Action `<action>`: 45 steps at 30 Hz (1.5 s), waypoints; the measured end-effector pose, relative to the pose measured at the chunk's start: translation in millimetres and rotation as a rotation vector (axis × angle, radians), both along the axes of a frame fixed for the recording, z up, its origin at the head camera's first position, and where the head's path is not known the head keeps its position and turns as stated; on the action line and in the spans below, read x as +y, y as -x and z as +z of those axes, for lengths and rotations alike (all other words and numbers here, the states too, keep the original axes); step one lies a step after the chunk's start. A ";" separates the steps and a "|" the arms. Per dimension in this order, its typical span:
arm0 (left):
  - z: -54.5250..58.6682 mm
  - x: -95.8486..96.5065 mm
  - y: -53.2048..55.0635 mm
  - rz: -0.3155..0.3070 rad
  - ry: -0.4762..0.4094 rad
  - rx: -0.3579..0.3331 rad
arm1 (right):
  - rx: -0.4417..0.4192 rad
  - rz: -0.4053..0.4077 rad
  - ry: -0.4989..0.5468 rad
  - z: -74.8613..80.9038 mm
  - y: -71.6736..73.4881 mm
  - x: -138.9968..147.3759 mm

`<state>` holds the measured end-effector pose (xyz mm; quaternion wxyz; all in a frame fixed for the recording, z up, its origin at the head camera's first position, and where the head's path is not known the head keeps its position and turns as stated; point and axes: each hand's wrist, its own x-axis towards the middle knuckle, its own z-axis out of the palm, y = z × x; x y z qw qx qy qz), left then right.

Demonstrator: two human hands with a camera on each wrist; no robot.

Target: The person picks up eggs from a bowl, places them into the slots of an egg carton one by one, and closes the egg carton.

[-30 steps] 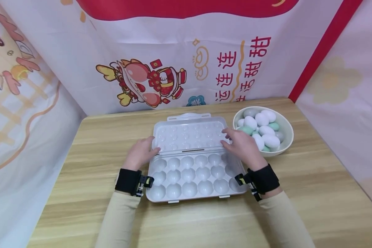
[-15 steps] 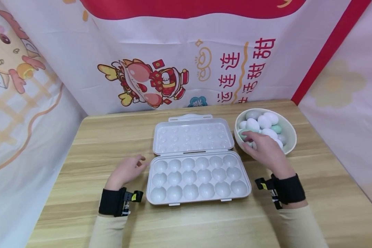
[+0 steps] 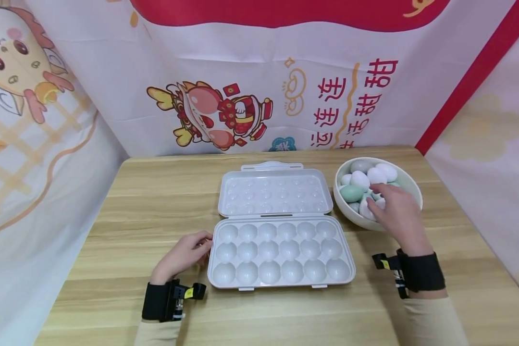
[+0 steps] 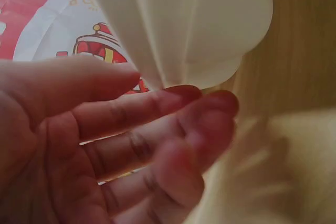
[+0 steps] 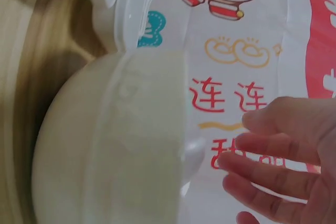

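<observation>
My left grip (image 3: 182,254) is beside the left edge of the egg tray (image 3: 281,261), the fingers loosely bent and holding nothing. The left wrist view is rather dark and blurred, so I cannot say with certainty whether my fingertips touch the edge. The egg tray lies flat on the bench (image 3: 155,202), one long side toward me, with three rows of six round hollows. Its lid (image 3: 277,192) is folded back on the far side, with rows of small bumps on its inner face.

My right grip (image 3: 397,215) is above the bowl (image 3: 355,218), the thumb apart from the relaxed fingers, and there is nothing held in it. The bowl is cream-coloured and stands to the right of the lid, near the far right corner of the bench. In it are heaped eggs: a green egg (image 3: 352,193) at the left, a grey egg (image 3: 361,166) at the back, and several white eggs (image 3: 360,180) among them. My right grip covers a part of this heap. Behind the bench hangs a printed white cloth (image 3: 242,53) with red writing.
</observation>
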<state>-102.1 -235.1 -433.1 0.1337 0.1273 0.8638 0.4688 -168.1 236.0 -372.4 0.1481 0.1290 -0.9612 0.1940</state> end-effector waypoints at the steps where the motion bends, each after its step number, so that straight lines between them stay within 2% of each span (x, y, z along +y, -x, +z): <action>1: -1.0 0.2 -0.5 0.011 -0.025 -0.014 | -0.001 -0.014 0.002 -1.9 -0.1 2.2; 4: -2.7 0.8 -2.3 0.040 -0.088 -0.070 | -0.028 -0.045 0.011 -7.4 -1.4 7.5; 8: -3.9 -0.5 -3.4 0.060 -0.121 -0.123 | -0.087 -0.062 0.034 -14.6 -2.6 9.1; 13: -2.5 -1.9 -3.8 0.049 -0.156 -0.156 | -0.099 -0.055 0.039 -20.8 -2.3 6.8; 17: -2.2 -2.6 -5.1 0.069 -0.179 -0.172 | -0.100 -0.036 0.044 -24.8 -0.9 4.3; 24: -13.5 -1.7 -9.9 0.098 -0.299 -0.217 | -0.068 -0.045 0.047 -26.5 -2.4 2.1; 28: -17.6 0.0 -11.5 0.098 -0.335 -0.217 | -0.118 -0.057 0.044 -25.5 -3.4 1.3; 33: -18.0 1.4 -11.4 0.114 -0.332 -0.221 | -0.176 -0.069 0.039 -25.7 -2.9 -0.7; 41: -15.6 4.2 -13.0 0.129 -0.310 -0.198 | -0.116 -0.078 0.059 -28.0 -3.7 -2.2; 45: -15.3 5.7 -12.3 0.136 -0.276 -0.177 | -0.112 -0.100 0.067 -30.0 -3.9 -4.2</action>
